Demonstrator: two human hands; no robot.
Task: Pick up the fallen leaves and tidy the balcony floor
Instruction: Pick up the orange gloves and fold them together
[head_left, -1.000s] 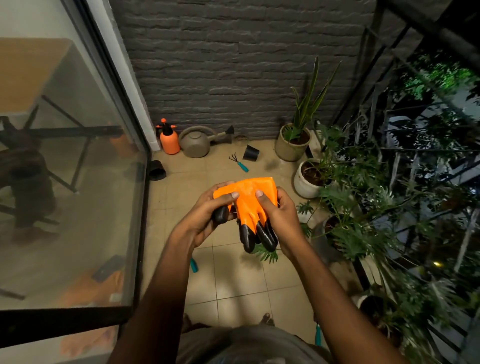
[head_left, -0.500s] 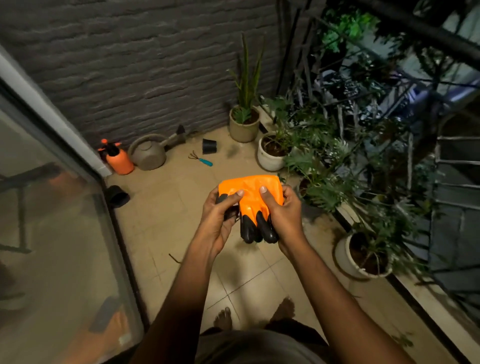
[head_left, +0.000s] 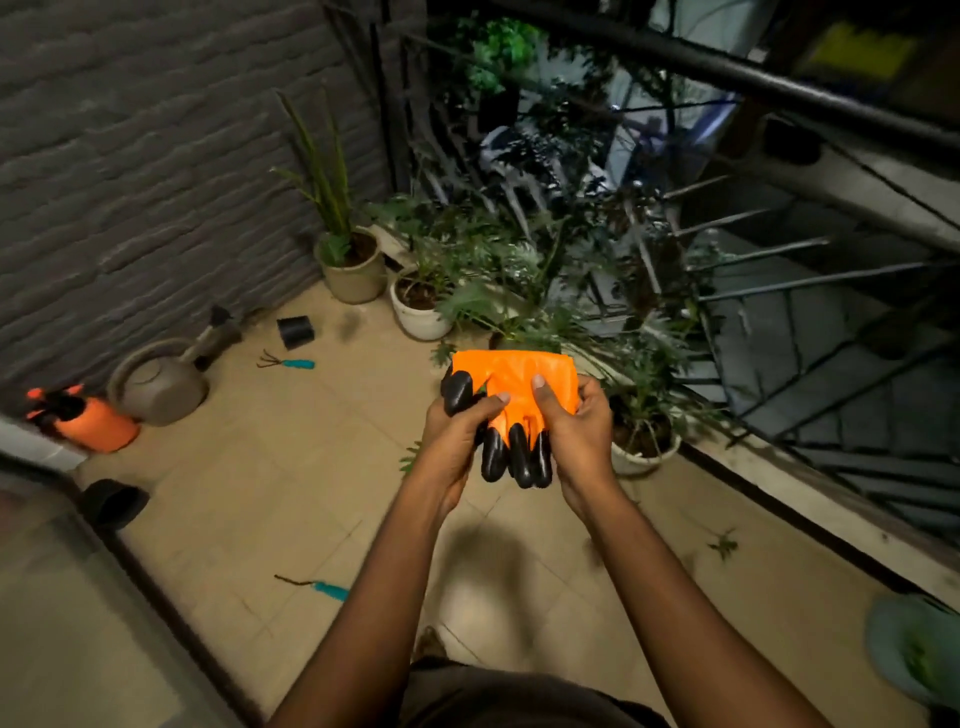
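Tiled balcony floor (head_left: 291, 467), strewn with garden gear.
On it: orange spray bottle (head_left: 85, 425), watering can (head_left: 156, 384), tipped black pot (head_left: 296, 331), teal-handled hand rake (head_left: 288, 361), white planter (head_left: 422, 318) and a fallen leaf (head_left: 722, 544).

The glove (head_left: 519, 376) is orange with black tips (glossy ones). The sprayer (head_left: 98, 428) is orange too, the wall (head_left: 130, 156) grey brick, the floor (head_left: 311, 467) beige tiles.
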